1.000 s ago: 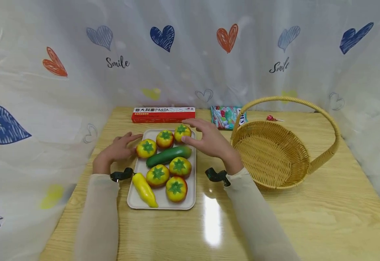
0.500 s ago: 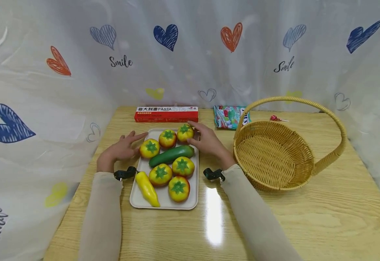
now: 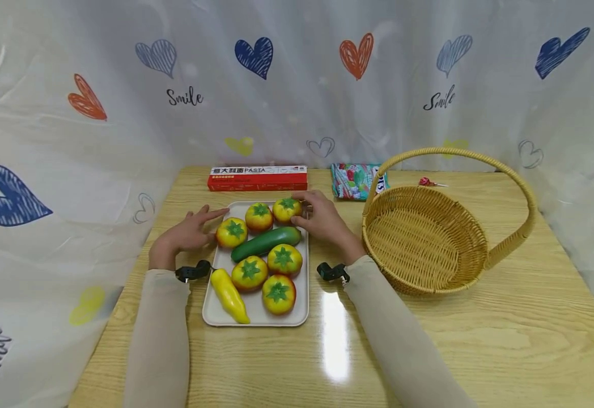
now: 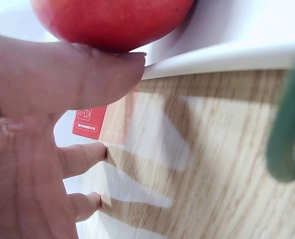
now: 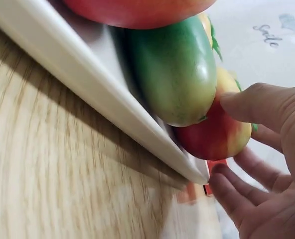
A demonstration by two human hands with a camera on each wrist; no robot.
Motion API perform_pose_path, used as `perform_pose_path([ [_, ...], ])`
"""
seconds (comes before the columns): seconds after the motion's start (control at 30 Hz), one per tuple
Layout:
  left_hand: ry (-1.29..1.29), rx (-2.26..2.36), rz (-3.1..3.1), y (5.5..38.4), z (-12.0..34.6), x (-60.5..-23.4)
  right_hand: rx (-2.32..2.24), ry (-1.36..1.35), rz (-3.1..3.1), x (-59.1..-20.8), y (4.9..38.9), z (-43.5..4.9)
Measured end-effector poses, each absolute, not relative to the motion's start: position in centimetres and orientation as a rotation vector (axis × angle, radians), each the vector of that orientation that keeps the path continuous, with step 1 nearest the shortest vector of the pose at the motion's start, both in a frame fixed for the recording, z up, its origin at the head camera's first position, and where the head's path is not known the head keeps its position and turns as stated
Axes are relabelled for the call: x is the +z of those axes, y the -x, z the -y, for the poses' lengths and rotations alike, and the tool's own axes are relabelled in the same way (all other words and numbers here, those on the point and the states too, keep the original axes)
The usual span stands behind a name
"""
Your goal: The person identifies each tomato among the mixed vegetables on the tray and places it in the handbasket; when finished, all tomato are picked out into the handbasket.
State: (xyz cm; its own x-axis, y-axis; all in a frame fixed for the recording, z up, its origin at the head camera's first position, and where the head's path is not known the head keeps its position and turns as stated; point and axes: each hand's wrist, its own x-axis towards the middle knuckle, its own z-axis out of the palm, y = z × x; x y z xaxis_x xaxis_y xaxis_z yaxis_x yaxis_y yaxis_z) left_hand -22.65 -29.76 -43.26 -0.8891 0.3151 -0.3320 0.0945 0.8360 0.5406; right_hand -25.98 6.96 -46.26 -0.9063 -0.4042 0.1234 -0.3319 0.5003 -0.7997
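Observation:
A white tray holds several yellow-red tomatoes with green star-shaped tops, a green cucumber and a yellow pepper. My right hand grips the far right tomato from its right side. The thumb lies against that tomato's side in the right wrist view, with the other fingers beyond it, partly hidden. At the tray's far left, my left hand has its fingers spread. Its thumb lies along the tray's rim, against the left tomato, and holds nothing.
Right of the tray stands a wicker basket with a tall handle. Along the back are a red pasta box, a green candy bag and a red lollipop. A white curtain hangs behind the wooden table.
My right hand has drawn in, its thumb and fingers closing around the far right tomato. My left hand has stayed by the tray's left corner. The head view has shifted slightly.

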Motion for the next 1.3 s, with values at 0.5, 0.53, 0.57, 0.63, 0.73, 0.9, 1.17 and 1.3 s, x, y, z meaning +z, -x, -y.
perform_pose_path([
  [0.5, -0.281, 0.751, -2.589, 22.7, 29.6, -43.3, -1.524, 0.633, -2.607, -46.0, 25.5, -7.0],
  [0.53, -0.278, 0.755, -2.588, 22.7, 29.6, -43.3, -1.549, 0.642, -2.599, -45.6, 25.5, -7.0],
  [0.57, -0.275, 0.757, -2.586, 22.8, 29.6, -43.3, -1.571, 0.659, -2.595, -45.1, 25.3, -7.1],
  [0.63, -0.275, 0.754, -2.586, 22.8, 29.6, -43.3, -1.600, 0.710, -2.598, -44.0, 25.0, -7.2],
  [0.73, -0.277, 0.738, -2.585, 22.8, 29.6, -43.3, -1.645, 0.773, -2.589, -41.9, 24.0, -7.4],
  [0.9, -0.308, 0.710, -2.600, 22.9, 29.6, -42.9, -1.748, 0.850, -2.489, -38.5, 21.1, -8.1],
  [1.17, -0.299, 0.732, -2.581, 23.0, 29.5, -42.9, -1.782, 0.926, -2.477, -35.5, 15.7, -14.4],
  [1.3, -0.278, 0.741, -2.578, 23.0, 29.5, -42.9, -1.738, 0.847, -2.549, -35.6, 13.1, -19.6],
])
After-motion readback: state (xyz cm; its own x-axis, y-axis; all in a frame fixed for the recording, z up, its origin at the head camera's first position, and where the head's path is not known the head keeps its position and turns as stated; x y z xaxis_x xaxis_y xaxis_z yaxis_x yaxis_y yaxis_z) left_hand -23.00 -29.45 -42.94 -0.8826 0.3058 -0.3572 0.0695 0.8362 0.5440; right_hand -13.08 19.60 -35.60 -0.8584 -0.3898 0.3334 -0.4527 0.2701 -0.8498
